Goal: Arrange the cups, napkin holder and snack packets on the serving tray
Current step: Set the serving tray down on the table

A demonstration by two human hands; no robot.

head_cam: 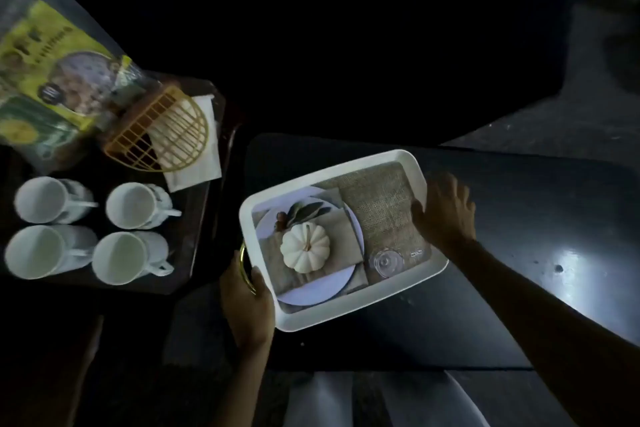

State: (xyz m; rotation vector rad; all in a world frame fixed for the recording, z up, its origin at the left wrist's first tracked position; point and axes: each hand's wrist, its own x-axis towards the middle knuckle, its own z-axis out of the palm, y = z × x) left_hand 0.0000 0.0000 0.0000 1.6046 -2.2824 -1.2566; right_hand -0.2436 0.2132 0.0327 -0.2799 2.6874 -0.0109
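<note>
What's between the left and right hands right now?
Only the serving tray: the left hand grips its gold handle, the right hand holds the opposite rim. Shown in the head view.

left hand point(247, 305), right hand point(445, 215), gripping tray point(329, 178)

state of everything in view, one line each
serving tray: held at both ends, nothing loaded
left grip: round the gold handle
right grip: holding the tray's right end
cups: four, upright, empty
napkin holder: on its side
snack packets: off the tray
</note>
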